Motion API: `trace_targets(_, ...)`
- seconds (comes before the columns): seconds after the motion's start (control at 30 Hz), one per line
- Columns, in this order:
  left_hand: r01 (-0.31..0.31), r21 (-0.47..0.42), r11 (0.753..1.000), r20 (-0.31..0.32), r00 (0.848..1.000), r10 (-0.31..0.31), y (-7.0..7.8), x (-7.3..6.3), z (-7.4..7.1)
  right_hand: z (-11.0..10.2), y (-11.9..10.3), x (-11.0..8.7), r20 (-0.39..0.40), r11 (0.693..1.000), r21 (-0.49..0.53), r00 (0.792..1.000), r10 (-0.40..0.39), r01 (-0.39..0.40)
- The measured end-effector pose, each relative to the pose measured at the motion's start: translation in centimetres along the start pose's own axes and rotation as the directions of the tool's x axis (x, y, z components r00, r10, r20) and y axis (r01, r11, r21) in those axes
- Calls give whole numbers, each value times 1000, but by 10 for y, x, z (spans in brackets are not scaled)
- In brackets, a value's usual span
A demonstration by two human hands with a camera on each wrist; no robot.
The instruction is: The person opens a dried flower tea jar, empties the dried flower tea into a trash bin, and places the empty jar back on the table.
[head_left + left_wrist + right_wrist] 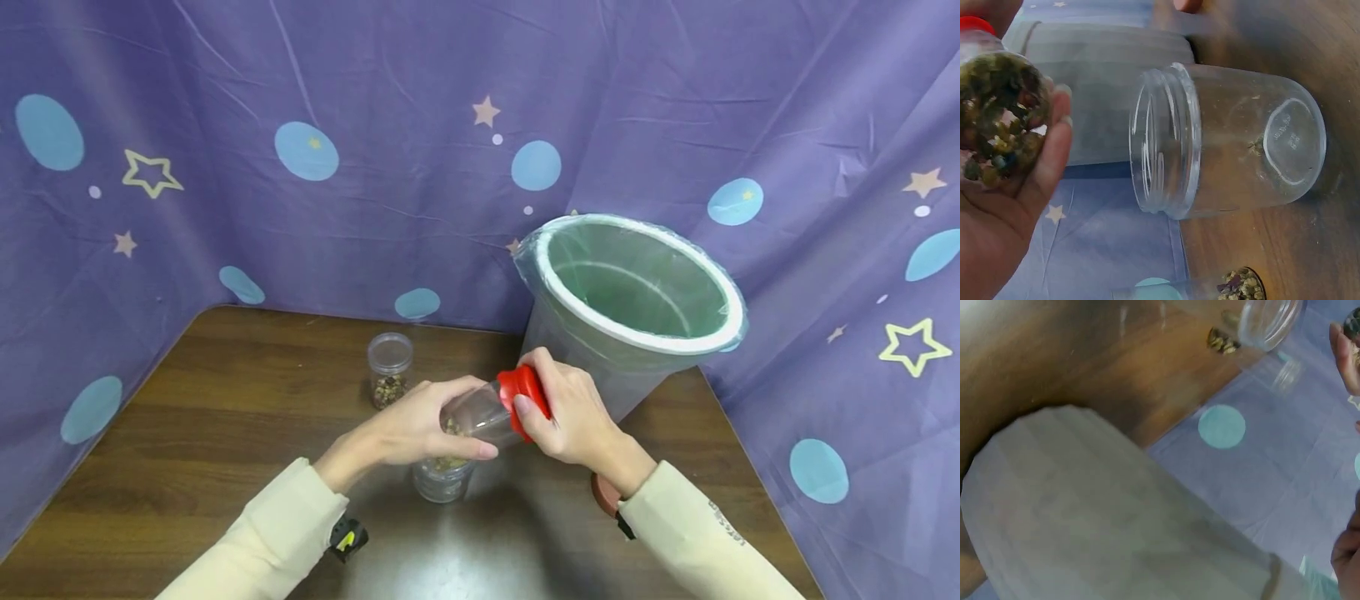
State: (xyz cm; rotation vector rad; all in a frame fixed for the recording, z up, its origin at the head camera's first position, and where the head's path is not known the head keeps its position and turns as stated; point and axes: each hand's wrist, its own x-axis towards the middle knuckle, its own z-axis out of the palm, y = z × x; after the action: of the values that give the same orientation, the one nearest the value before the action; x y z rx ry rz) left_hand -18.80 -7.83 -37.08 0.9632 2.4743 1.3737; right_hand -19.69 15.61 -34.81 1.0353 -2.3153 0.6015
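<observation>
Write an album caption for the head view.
Left hand and right hand grip a tilted, red-topped bottle, with a jar below and a bin behind.

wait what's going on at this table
A person's left hand holds the lower end of a tilted clear container with dried plant bits in it; the right hand grips its red cap. An open clear jar stands below, another jar holding dried buds farther back, and a lined bin to the right.
</observation>
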Motion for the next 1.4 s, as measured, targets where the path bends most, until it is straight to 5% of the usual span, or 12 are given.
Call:
trace_targets(0.17, 39, 134, 990, -63, 998, -31, -1, -1, 7, -13, -1, 1, 180, 998, 0, 982, 62, -63)
trace_targets(0.37, 102, 287, 953, -219, 975, -38, -2, -4, 15, -24, -3, 4, 309, 955, 58, 915, 259, -290)
trace_targets(0.47, 121, 370, 921, -279, 960, -14, -1, -3, 20, -26, -4, 6, 374, 874, 97, 832, 411, -475)
trace_targets(0.63, 97, 489, 867, -351, 932, 94, 1, -2, 28, -25, -7, 11, 473, 696, 32, 624, 622, -717)
trace_targets(0.7, 92, 529, 843, -379, 915, 138, 1, -2, 30, -25, -9, 13, 477, 679, -20, 590, 651, -734)
trace_targets(1.0, 69, 601, 796, -450, 853, 265, -4, -3, 35, -22, -13, 10, 489, 715, 31, 635, 598, -698)
trace_targets(1.17, 12, 631, 776, -437, 832, 342, -11, -7, 34, -25, -13, 11, 506, 780, 99, 706, 495, -618)
trace_targets(1.27, -16, 595, 804, -417, 848, 326, -13, -7, 31, -28, -10, 10, 495, 851, 127, 776, 391, -510)
trace_targets(1.4, 17, 441, 897, -377, 911, 168, -9, -5, 24, -29, -4, 7, 457, 906, 220, 859, 232, -362)
